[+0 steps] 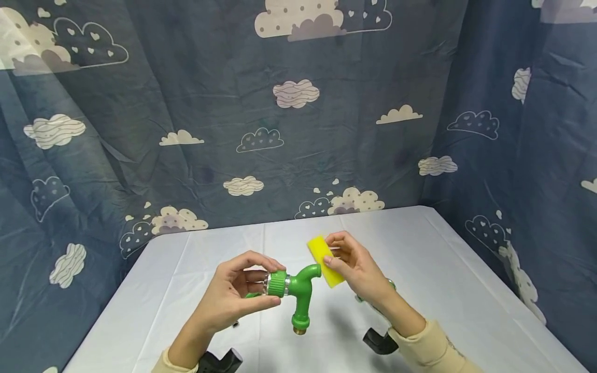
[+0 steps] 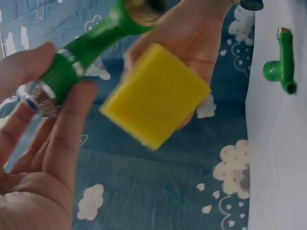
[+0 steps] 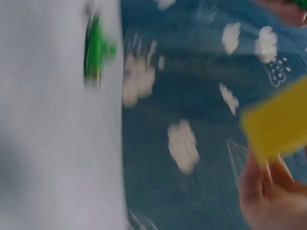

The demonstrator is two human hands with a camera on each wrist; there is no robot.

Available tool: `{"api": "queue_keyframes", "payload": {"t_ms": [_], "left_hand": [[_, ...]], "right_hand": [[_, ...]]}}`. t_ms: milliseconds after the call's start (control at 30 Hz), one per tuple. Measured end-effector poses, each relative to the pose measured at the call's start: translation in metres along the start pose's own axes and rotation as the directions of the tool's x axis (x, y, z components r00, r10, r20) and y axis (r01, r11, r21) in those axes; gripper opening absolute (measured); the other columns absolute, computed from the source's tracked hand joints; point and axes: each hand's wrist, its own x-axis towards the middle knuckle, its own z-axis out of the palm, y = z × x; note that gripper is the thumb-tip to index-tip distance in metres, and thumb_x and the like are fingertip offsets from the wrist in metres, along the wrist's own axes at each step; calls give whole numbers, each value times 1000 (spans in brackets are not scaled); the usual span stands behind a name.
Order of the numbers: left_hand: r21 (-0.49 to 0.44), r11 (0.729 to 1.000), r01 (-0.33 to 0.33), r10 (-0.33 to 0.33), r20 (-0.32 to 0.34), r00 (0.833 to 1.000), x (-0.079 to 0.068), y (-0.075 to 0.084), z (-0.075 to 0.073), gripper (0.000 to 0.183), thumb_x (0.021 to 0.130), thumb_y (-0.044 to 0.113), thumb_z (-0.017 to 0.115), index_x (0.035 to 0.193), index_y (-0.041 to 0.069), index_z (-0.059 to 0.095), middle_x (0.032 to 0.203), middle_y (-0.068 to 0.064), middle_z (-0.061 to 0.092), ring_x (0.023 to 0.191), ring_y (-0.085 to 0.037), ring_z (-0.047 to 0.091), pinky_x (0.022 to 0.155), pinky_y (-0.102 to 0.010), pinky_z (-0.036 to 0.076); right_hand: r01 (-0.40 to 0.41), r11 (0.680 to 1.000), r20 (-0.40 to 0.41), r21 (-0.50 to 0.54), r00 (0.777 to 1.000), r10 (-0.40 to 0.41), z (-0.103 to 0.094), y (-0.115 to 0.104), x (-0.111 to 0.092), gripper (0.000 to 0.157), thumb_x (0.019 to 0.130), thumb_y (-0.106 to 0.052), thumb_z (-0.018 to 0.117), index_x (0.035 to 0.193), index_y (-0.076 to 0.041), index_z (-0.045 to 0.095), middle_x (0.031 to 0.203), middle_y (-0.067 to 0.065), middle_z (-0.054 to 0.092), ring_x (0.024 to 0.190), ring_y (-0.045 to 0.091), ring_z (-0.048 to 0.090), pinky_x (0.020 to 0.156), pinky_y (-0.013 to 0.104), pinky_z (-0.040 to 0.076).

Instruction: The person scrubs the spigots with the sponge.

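Note:
In the head view, my left hand (image 1: 233,290) grips a green tap (image 1: 303,292) by its ribbed collar, between thumb and fingers. Its curved spout points up and toward the right hand, and a brass-coloured threaded end (image 1: 300,330) hangs at the bottom. My right hand (image 1: 356,264) pinches a yellow sponge (image 1: 326,261) between thumb and fingers, right beside the spout. The left wrist view has the sponge (image 2: 156,98) broad face on, close to the held tap (image 2: 93,45). In the right wrist view the sponge (image 3: 278,122) is blurred and cut by the frame edge.
A second green tap lies on the white table, visible in the left wrist view (image 2: 285,62) and blurred in the right wrist view (image 3: 96,50). Dark blue cloud-patterned cloth (image 1: 298,129) hangs behind and beside the table (image 1: 186,280). A black mount (image 1: 380,342) sits below the right wrist.

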Motion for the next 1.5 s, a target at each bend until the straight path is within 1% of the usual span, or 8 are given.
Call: {"api": "queue_keyframes", "payload": {"t_ms": [233, 500, 600, 700, 933, 1033, 1267, 1500], "left_hand": [[195, 978, -79, 93, -64, 994, 1, -11, 3, 46, 79, -12, 88, 118, 4, 71, 122, -4, 80, 105, -12, 73, 78, -25, 60], [248, 968, -23, 69, -176, 982, 4, -19, -3, 37, 81, -7, 89, 112, 3, 71, 118, -14, 77, 103, -13, 77, 85, -28, 66], [53, 996, 71, -57, -231, 971, 5, -23, -2, 30, 88, -8, 82, 111, 4, 69, 118, -8, 72, 102, -12, 77, 88, -29, 67], [-240, 955, 173, -225, -210, 951, 5, -28, 7, 21, 98, -4, 70, 113, 9, 63, 118, -3, 70, 102, -16, 79, 90, -31, 67], [-489, 815, 312, -356, 4, 935, 3, -25, 32, 35, 110, 9, 55, 144, 14, 57, 124, -4, 77, 101, -15, 78, 91, -29, 66], [-484, 806, 341, -366, 46, 930, 3, -23, 32, 31, 110, 10, 53, 138, 16, 64, 119, -6, 77, 95, -16, 79, 87, -28, 66], [-478, 775, 414, -451, 41, 892, 5, -24, 24, 24, 109, 10, 52, 128, 18, 65, 118, -7, 75, 102, -18, 79, 89, -30, 66], [-510, 731, 454, -526, 3, 850, 8, -26, 24, 24, 111, 14, 56, 129, 17, 70, 119, -3, 78, 97, -18, 81, 91, -28, 66]], "right_hand": [[-379, 753, 466, 538, 878, 108, 10, -10, -10, 39, 113, -32, 37, 150, -23, 45, 127, -3, 65, 107, 12, 66, 97, 32, 58], [-195, 727, 299, 658, 954, -14, -14, -17, -8, 34, 108, -23, 34, 134, -24, 55, 110, -8, 68, 90, 5, 68, 79, 20, 61], [31, 842, 108, 538, 989, -106, -13, -24, -8, 34, 102, -12, 41, 130, -24, 57, 115, -7, 68, 94, 8, 67, 79, 21, 62], [300, 930, -38, 211, 953, -299, -1, -32, -8, 38, 90, 0, 60, 125, -12, 59, 127, 2, 65, 107, 16, 66, 88, 22, 60], [627, 633, 21, -454, 718, -696, 17, -32, -7, 30, 94, -20, 74, 118, -4, 66, 131, 25, 55, 119, 32, 59, 97, 25, 51], [559, 608, -3, -564, 734, -679, 13, -26, -7, 30, 95, -24, 73, 117, -4, 66, 132, 27, 56, 119, 35, 60, 95, 22, 54], [320, 706, -146, -632, 846, -513, -1, -19, -6, 46, 77, -7, 85, 119, -5, 66, 141, 24, 54, 127, 37, 60, 102, 16, 56], [562, 544, 70, -623, 733, -676, 8, -20, -3, 29, 95, -27, 72, 117, -8, 68, 133, 25, 57, 118, 34, 60, 90, 25, 60]]}}
